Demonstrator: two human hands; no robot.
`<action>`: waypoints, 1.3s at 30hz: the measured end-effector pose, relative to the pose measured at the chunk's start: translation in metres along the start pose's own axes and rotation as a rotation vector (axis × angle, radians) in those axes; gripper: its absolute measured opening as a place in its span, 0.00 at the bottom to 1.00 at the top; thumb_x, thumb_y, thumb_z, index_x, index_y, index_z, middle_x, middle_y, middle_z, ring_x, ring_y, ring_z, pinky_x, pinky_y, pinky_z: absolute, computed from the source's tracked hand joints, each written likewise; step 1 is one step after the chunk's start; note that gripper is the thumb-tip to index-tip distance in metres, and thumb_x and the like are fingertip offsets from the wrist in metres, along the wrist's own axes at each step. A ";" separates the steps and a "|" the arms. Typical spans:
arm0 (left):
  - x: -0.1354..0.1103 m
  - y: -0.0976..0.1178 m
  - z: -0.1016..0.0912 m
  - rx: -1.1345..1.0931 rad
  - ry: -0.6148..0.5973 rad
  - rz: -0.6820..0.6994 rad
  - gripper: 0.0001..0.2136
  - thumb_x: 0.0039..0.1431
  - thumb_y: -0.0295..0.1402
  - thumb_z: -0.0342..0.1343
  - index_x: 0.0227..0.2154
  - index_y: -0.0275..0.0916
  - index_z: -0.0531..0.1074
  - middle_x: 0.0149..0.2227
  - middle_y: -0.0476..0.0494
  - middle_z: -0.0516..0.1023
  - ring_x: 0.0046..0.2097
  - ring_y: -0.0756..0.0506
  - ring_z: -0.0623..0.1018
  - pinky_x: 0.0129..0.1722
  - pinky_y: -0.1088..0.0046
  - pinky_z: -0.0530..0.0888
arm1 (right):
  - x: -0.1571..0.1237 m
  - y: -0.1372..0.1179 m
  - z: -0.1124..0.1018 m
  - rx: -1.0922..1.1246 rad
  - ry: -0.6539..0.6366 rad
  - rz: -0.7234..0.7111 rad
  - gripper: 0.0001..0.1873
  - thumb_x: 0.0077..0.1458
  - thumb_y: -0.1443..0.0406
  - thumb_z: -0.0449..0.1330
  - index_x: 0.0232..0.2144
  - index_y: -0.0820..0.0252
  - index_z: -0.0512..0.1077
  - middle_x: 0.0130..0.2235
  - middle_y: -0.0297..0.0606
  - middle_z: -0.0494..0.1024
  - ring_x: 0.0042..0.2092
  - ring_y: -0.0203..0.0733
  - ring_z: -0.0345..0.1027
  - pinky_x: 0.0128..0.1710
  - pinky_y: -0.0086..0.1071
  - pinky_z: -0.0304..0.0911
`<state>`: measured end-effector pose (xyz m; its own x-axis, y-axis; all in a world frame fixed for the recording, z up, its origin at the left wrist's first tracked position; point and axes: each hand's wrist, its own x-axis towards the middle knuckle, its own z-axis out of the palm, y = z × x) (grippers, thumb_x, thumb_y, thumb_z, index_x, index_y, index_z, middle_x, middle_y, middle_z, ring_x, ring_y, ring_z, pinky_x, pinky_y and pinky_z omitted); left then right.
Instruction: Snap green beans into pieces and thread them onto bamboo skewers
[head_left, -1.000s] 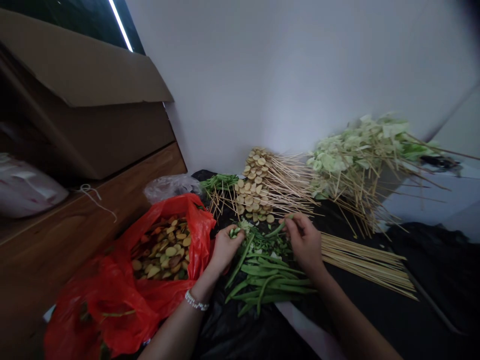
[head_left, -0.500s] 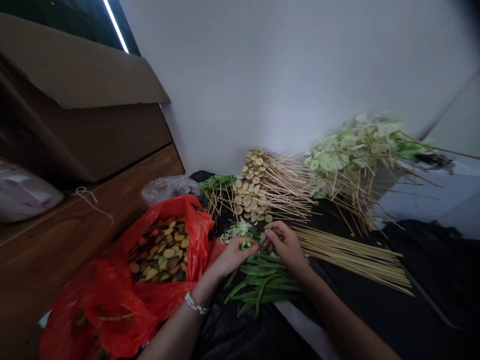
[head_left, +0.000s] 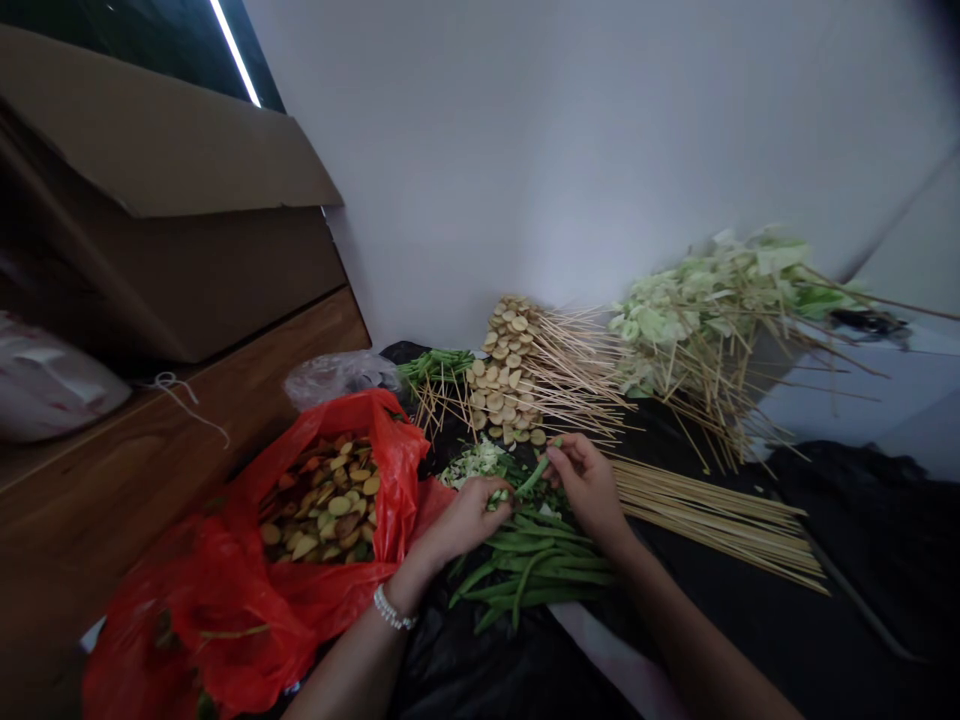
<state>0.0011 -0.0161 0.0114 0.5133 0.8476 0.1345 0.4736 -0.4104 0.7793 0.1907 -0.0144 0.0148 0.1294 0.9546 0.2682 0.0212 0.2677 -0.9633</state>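
Observation:
My left hand (head_left: 466,518) and my right hand (head_left: 587,487) are both pinched on one green bean (head_left: 531,476), held just above a pile of long green beans (head_left: 534,565) on the black sheet. The left fingers grip its lower end and the right fingers grip its upper end. A beaded bracelet (head_left: 394,610) is on my left wrist. Small chopped green and pale bits (head_left: 475,462) lie just behind my hands.
An open red plastic bag (head_left: 247,600) of sliced yellow pieces lies at the left. A bundle of bare bamboo skewers (head_left: 712,515) lies at the right. Behind are skewered round slices (head_left: 506,375), skewered beans (head_left: 439,368) and skewered cabbage (head_left: 720,300). A cardboard box (head_left: 165,230) stands on the wooden ledge.
A second ago the hands were apart, each with its own bean piece. They came together, and now both hold one bean, the right hand slightly raised.

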 end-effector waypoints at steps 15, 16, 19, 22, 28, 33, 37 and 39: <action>0.011 -0.023 -0.016 -0.766 0.751 -0.372 0.10 0.50 0.38 0.51 0.20 0.38 0.66 0.15 0.58 0.55 0.17 0.55 0.54 0.17 0.78 0.50 | -0.004 -0.006 0.001 0.035 -0.050 -0.001 0.12 0.54 0.55 0.60 0.32 0.56 0.66 0.27 0.33 0.76 0.25 0.35 0.67 0.25 0.29 0.63; 0.011 -0.023 -0.017 -0.765 0.731 -0.375 0.10 0.50 0.38 0.53 0.21 0.37 0.68 0.14 0.59 0.55 0.17 0.55 0.54 0.17 0.79 0.51 | -0.002 -0.008 0.000 0.063 -0.044 0.017 0.13 0.53 0.54 0.61 0.31 0.56 0.65 0.26 0.32 0.76 0.24 0.35 0.66 0.24 0.29 0.62; 0.012 -0.021 -0.014 -0.783 0.625 -0.368 0.12 0.45 0.35 0.61 0.32 0.33 0.76 0.18 0.54 0.68 0.20 0.54 0.65 0.21 0.80 0.60 | 0.002 -0.012 -0.003 0.107 -0.097 0.101 0.15 0.50 0.53 0.63 0.29 0.57 0.65 0.23 0.31 0.75 0.22 0.34 0.65 0.22 0.27 0.61; 0.012 -0.020 -0.008 -0.658 0.588 -0.314 0.17 0.42 0.34 0.65 0.38 0.33 0.78 0.29 0.46 0.79 0.29 0.49 0.74 0.29 0.76 0.68 | 0.002 -0.014 -0.004 0.105 -0.201 0.198 0.14 0.48 0.55 0.63 0.27 0.57 0.65 0.21 0.30 0.73 0.20 0.32 0.62 0.20 0.26 0.58; 0.007 -0.015 -0.006 -0.453 0.538 -0.258 0.18 0.48 0.42 0.64 0.40 0.35 0.79 0.34 0.42 0.82 0.33 0.46 0.76 0.35 0.73 0.71 | -0.002 -0.014 0.000 0.107 -0.353 0.304 0.12 0.48 0.57 0.62 0.27 0.58 0.67 0.19 0.27 0.72 0.18 0.30 0.59 0.18 0.24 0.54; 0.004 -0.007 -0.008 -0.381 0.323 -0.162 0.15 0.54 0.43 0.59 0.31 0.36 0.80 0.30 0.44 0.80 0.33 0.45 0.75 0.35 0.73 0.70 | -0.003 -0.013 0.003 0.059 -0.372 0.308 0.11 0.48 0.57 0.62 0.26 0.58 0.67 0.19 0.27 0.72 0.18 0.30 0.59 0.18 0.24 0.54; 0.002 0.000 -0.011 -0.329 0.089 -0.069 0.14 0.55 0.43 0.58 0.26 0.36 0.79 0.28 0.45 0.78 0.32 0.46 0.74 0.36 0.73 0.69 | -0.003 -0.011 0.004 0.049 -0.372 0.296 0.12 0.48 0.56 0.62 0.27 0.58 0.67 0.19 0.27 0.72 0.18 0.30 0.60 0.19 0.24 0.56; 0.000 0.003 -0.011 -0.341 -0.014 -0.055 0.14 0.55 0.43 0.58 0.27 0.36 0.79 0.28 0.45 0.79 0.33 0.45 0.74 0.37 0.73 0.69 | -0.003 -0.010 0.004 0.044 -0.369 0.287 0.13 0.48 0.56 0.62 0.27 0.58 0.67 0.19 0.27 0.72 0.19 0.30 0.60 0.20 0.24 0.56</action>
<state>-0.0049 -0.0135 0.0201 0.5049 0.8595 0.0800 0.2354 -0.2263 0.9452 0.1866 -0.0197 0.0237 -0.2376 0.9713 -0.0141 -0.0071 -0.0163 -0.9998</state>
